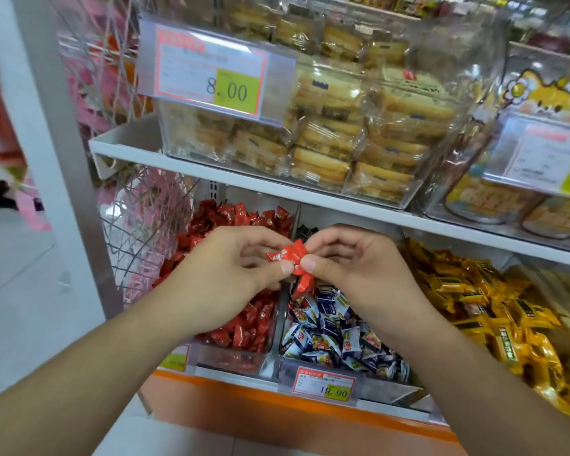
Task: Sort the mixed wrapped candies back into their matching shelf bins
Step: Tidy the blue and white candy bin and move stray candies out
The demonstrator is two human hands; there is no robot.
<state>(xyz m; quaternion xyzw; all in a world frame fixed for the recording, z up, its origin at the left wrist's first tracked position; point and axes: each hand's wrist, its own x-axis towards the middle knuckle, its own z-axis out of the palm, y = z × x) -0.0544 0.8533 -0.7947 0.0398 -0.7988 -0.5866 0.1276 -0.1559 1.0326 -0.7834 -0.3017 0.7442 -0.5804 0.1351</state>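
My left hand (224, 274) and my right hand (352, 271) meet above the divider between two lower-shelf bins. Both pinch red wrapped candies (293, 255); one sits between the thumbs and another hangs just below at the fingertips. Under my left hand lies the bin of red candies (244, 327). Under my right hand lies the bin of blue-and-white candies (336, 337). A bin of yellow candies (494, 311) stands to the right.
A white shelf (277, 189) runs just above my hands, carrying a clear box of wrapped biscuits (343, 139) with a price tag. A price tag (324, 385) fronts the blue bin. A wire basket (145, 232) hangs at the left.
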